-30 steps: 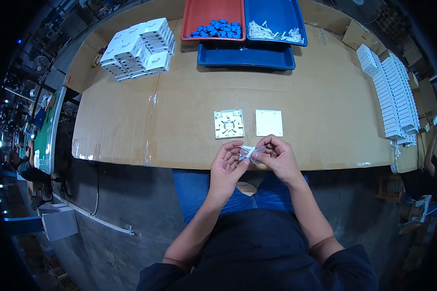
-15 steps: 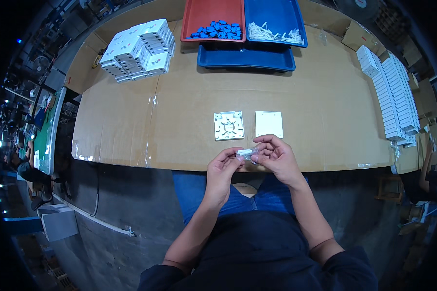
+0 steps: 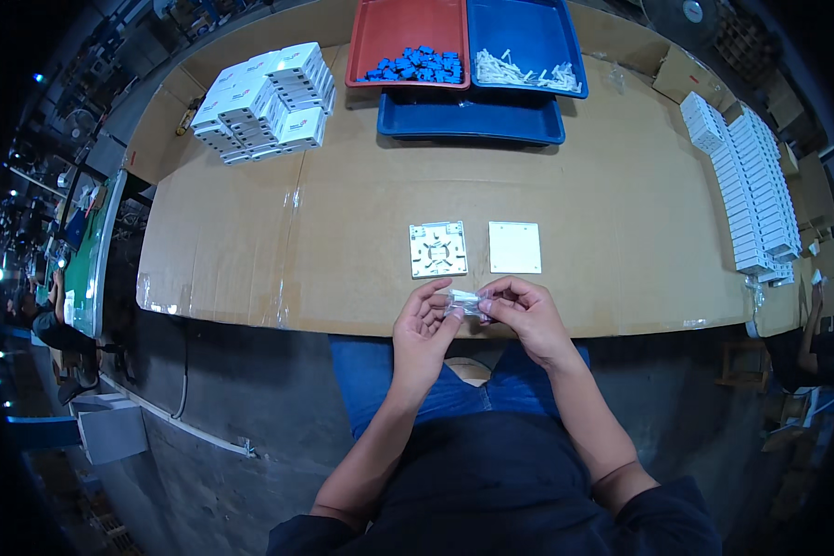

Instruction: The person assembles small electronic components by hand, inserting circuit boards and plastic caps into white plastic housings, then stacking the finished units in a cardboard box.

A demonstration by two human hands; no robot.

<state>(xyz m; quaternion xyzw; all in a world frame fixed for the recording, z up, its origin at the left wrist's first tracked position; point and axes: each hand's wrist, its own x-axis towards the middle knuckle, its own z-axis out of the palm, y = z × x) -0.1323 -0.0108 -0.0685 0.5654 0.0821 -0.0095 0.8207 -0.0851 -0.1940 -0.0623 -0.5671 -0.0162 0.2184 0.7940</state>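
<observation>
A small clear plastic bag (image 3: pixel 464 300) with white pieces inside is held between my two hands, over the near edge of the table. My left hand (image 3: pixel 423 324) pinches its left side with thumb and fingers. My right hand (image 3: pixel 526 320) grips the right side, fingers curled. Just beyond my hands lies an open square white box base (image 3: pixel 438 249), its inner clips and ring showing. To the right of it, apart, rests a flat square white cover (image 3: pixel 514 247).
At the back stand a red tray (image 3: pixel 406 23) of blue parts, a blue tray (image 3: pixel 528 28) of white parts and another blue tray (image 3: pixel 471 120). White boxes (image 3: pixel 264 102) are stacked back left. Rows of white units (image 3: pixel 746 185) line the right side of the cardboard-covered table (image 3: pixel 602 195).
My fingers have shifted on the bag, the right hand's closing in around its end. The view has tilted slightly, so the table things sit a little lower.
</observation>
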